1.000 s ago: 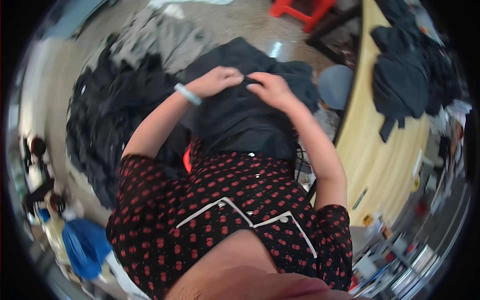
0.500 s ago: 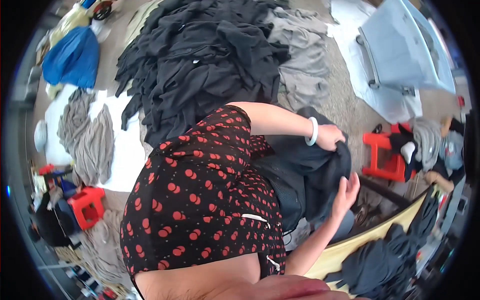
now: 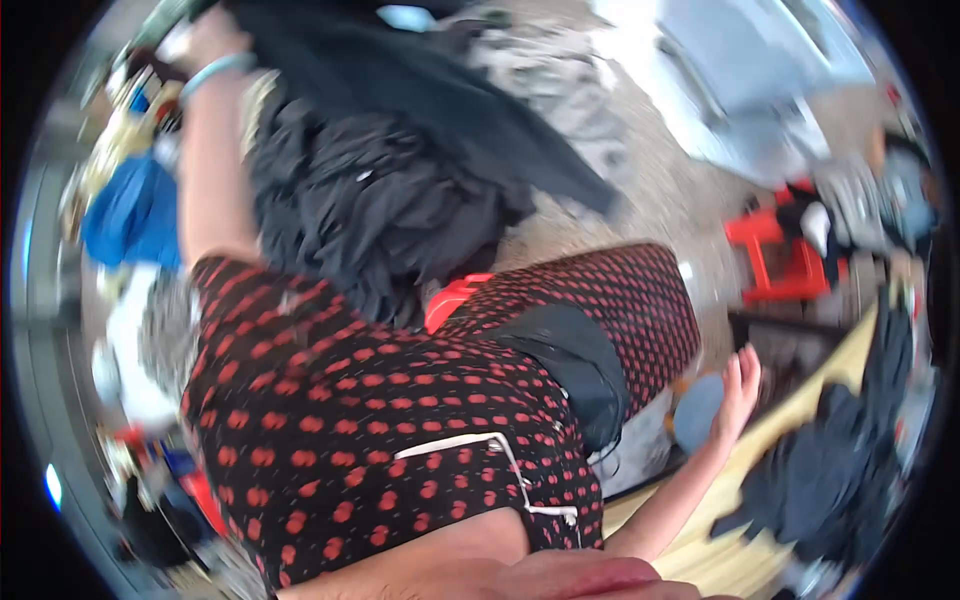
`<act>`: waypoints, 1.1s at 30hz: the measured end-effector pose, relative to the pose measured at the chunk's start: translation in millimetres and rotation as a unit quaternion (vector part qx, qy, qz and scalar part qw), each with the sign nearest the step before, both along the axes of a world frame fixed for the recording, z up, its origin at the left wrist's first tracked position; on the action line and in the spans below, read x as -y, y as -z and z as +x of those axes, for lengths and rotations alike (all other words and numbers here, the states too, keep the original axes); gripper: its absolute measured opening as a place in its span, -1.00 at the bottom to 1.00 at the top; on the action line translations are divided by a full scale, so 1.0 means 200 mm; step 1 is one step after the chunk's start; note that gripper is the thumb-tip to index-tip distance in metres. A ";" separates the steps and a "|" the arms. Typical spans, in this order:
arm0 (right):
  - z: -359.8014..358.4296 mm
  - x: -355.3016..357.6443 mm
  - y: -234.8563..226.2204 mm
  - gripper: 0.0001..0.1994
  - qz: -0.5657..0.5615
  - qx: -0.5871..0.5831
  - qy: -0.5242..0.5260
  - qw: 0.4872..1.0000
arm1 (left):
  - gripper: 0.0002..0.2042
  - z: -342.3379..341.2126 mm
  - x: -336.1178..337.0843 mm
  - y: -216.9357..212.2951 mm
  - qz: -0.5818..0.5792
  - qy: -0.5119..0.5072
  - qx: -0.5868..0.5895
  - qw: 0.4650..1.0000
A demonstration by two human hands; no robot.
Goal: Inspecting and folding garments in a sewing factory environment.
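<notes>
My left hand [image 3: 212, 40], wearing a pale bracelet, is stretched to the far left and smeared by motion. It grips one end of a dark garment [image 3: 440, 95], which sweeps out rightward over a heap of dark garments [image 3: 350, 190]. The cloth is blurred, so its kind is unclear. Out at the right, my right hand [image 3: 738, 395] is raised with its fingers apart and nothing in them. Below it is a pale wooden board [image 3: 690, 510]. A black cloth or pouch [image 3: 575, 365] lies over my lap, on the patterned dress.
Light grey cloth [image 3: 560, 90] lies beyond the heap. A pale blue cart [image 3: 750, 60] stands at far right, near a red stool [image 3: 775, 255] and another person's grey clothing [image 3: 860, 195]. Dark garments [image 3: 815, 480] lie on the board. A blue bag [image 3: 130, 215] is at left.
My left hand has swung from the lap to the far left, carrying the dark garment over the heap. My right hand has moved slightly right. The lap is now uncovered and a red seat edge shows.
</notes>
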State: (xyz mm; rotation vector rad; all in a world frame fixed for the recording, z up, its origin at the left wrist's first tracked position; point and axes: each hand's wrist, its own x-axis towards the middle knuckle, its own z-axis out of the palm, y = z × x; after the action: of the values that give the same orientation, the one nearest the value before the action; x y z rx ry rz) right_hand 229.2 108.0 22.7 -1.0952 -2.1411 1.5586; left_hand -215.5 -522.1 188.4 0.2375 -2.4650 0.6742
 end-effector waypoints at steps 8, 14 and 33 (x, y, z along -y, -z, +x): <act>0.04 -0.03 0.03 -0.65 0.069 0.005 0.011 0.998 | -0.56 -0.36 0.15 0.50 0.569 0.204 0.013 0.797; 0.52 -0.34 -0.06 -0.66 0.511 0.050 0.206 0.833 | -0.68 -0.26 -0.86 1.02 0.663 0.160 0.351 0.642; 0.75 -0.61 -0.85 -0.83 0.274 -0.197 0.294 0.895 | -0.76 0.67 -2.28 0.75 0.349 0.518 0.624 0.469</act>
State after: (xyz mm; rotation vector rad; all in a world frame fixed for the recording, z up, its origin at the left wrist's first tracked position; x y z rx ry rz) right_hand 379.1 229.1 191.9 -0.9841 -1.6027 0.7476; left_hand -80.6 -66.1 37.7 -2.0178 -3.0366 -1.2065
